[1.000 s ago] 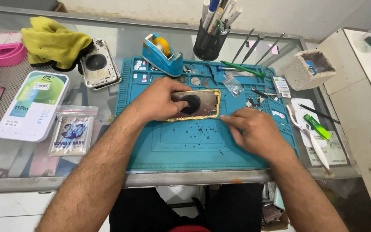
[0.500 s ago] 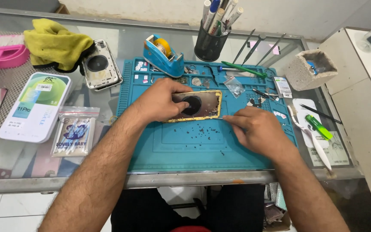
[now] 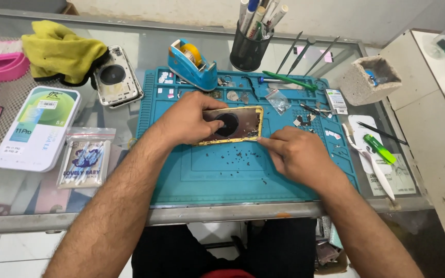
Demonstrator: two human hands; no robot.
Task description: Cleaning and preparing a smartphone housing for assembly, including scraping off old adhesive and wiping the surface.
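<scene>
A gold-edged phone housing (image 3: pixel 238 123) with a dark round coil lies flat on the blue work mat (image 3: pixel 217 175). My left hand (image 3: pixel 189 118) presses down on its left half and grips its near edge. My right hand (image 3: pixel 297 154) rests on the mat just right of the housing, fingers curled, fingertips touching its near right corner. Whether the right hand pinches a small tool I cannot tell. Dark crumbs of debris (image 3: pixel 240 154) are scattered on the mat in front of the housing.
A blue tape dispenser (image 3: pixel 194 64), a black pen cup (image 3: pixel 248 49) and small parts line the mat's far edge. Another phone housing (image 3: pixel 115 82), a yellow cloth (image 3: pixel 60 49), a white phone box (image 3: pixel 37 126) and a swab packet (image 3: pixel 84 163) lie left. Tweezers (image 3: pixel 372 164) lie right.
My right hand has slid left, closer to the housing's near right corner. My left hand keeps pressing the housing in the same place.
</scene>
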